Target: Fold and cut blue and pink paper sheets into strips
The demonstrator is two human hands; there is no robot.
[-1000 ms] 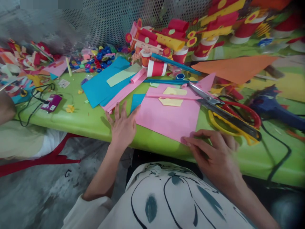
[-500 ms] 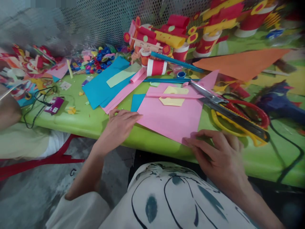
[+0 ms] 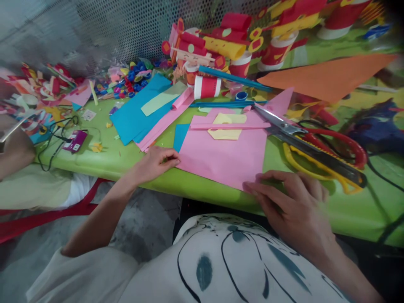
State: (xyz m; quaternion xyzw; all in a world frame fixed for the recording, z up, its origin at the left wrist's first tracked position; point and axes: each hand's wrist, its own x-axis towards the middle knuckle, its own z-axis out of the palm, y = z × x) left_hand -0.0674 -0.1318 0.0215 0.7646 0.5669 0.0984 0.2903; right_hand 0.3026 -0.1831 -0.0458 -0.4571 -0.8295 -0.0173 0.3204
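A pink paper sheet (image 3: 221,158) lies on the green table right in front of me. My left hand (image 3: 157,162) pinches its near left corner between thumb and fingers. At the near right corner, my right hand (image 3: 292,200) holds the paper between its thumb and fingertips. Across the sheet's far part lie a narrow pink strip (image 3: 202,126) and pale yellow paper pieces (image 3: 224,134). A blue paper (image 3: 181,135) peeks out from under the left side. Just right of the sheet rest scissors (image 3: 277,119) with red and yellow handles, partly covered by a black and yellow cutter knife (image 3: 328,155).
Blue sheets (image 3: 139,113), a red and white paper cup (image 3: 207,87) on its side and an orange sheet (image 3: 325,80) lie beyond. Finished-looking cup figures (image 3: 192,54) stand behind. Left are a purple box (image 3: 75,141) with a black cable and another person's arm (image 3: 15,147).
My left hand has shifted slightly left and down, its fingers now curled closer at the paper's corner. My right hand stays at the near right corner. The view has turned slightly.
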